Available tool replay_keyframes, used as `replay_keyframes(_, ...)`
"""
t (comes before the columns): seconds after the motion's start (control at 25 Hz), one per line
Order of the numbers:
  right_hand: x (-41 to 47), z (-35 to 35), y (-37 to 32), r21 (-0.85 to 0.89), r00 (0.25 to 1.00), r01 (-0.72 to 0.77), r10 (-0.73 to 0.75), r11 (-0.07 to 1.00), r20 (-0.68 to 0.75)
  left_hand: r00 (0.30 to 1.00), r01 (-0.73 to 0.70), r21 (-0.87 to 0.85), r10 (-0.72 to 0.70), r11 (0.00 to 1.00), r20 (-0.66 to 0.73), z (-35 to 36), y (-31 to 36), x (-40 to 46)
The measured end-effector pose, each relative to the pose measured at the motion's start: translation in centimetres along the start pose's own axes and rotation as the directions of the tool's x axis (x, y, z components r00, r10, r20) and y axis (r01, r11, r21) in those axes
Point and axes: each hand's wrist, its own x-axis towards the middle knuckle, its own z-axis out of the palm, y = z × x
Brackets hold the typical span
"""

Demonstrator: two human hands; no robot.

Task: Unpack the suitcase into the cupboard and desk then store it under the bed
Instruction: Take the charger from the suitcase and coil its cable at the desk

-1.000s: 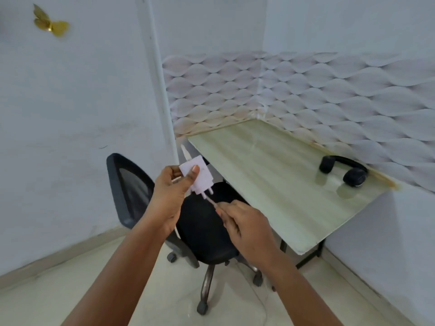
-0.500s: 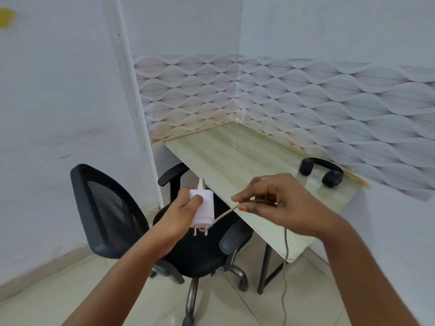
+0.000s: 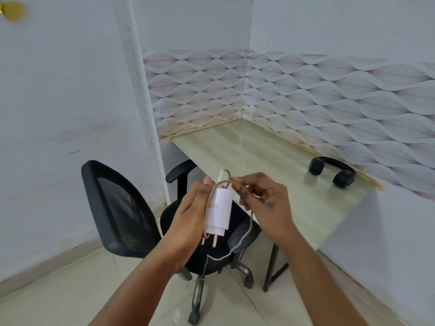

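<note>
Above the chair, white two-pin charger with grey cable

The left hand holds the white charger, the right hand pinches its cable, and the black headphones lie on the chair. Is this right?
Not quite. In the head view the headphones lie on the desk, not on the chair. The rest holds: the left hand holds the charger, the right hand pinches its cable.

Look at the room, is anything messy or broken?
Nothing looks broken or spilled. The charger sits in the left hand, while the right hand pinches its cable, whose loose end dangles over the chair. The headphones lie neatly on the desk.
</note>
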Motion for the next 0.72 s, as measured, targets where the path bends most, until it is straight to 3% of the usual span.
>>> replay_keyframes(0.2,-2.2,3.5,1.1,-0.097,0.993,-0.006,-0.006,0.995,-0.119,0.999,-0.035,-0.182,0.041,0.983,0.033,0.3,-0.2,0.5)
replay_keyframes(0.32,-2.7,3.5,1.1,-0.227,0.998,0.020,-0.034,0.974,-0.058,0.997,-0.058,-0.215,0.046,0.975,-0.060,0.2,-0.2,1.4)
replay_keyframes(0.48,-4.5,4.6,1.0,-0.458,0.989,0.145,-0.135,0.877,0.055,0.997,-0.065,-0.511,0.038,0.857,-0.063,-0.3,0.5,3.4)
replay_keyframes(0.56,-4.8,4.6,0.4,-0.454,0.991,0.106,-0.056,0.885,0.122,0.987,-0.113,-0.509,0.036,0.853,-0.158,-0.2,0.2,4.3)
replay_keyframes(0.72,-3.2,2.8,-1.4,-0.472,0.957,0.075,0.069,0.879,0.280,0.918,-0.178,-0.275,0.059,0.945,-0.392,-0.1,-1.3,5.7)
